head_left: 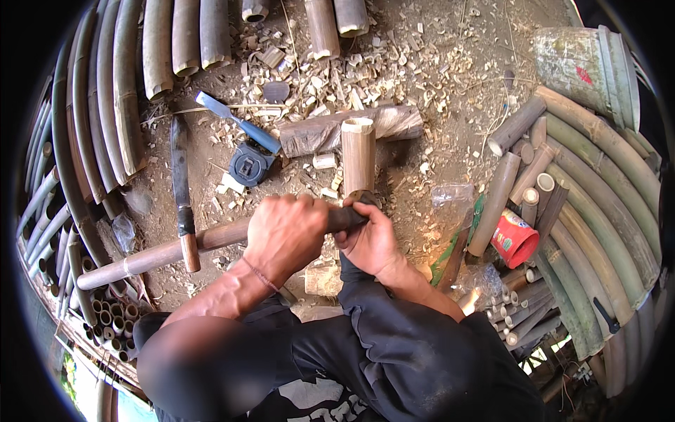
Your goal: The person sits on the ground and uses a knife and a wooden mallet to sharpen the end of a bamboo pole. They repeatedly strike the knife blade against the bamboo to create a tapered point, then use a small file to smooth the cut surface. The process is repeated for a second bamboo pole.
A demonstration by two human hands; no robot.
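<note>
My left hand (290, 228) is closed in a fist round a long brown bamboo pole (158, 257), which slants down to the left. My right hand (370, 240) is closed at the pole's dark right end, thumb on top. There the pole meets a shorter bamboo piece (358, 158), whose pale cut end points away from me over a rough wood block (397, 122). Fingers partly hide the joint. Left of my hands, a machete (181, 169) with a dark blade and wooden handle crosses the pole. A blue-handled chisel (247, 126) and a dark tape measure (249, 164) lie beyond.
Wood shavings litter the dirt floor (457, 91). Bamboo poles (112, 91) are stacked at the left, and more bamboo (598, 211) lies at the right. A red container (515, 239) rests on its side there. At the far right stands a stained bucket (573, 70).
</note>
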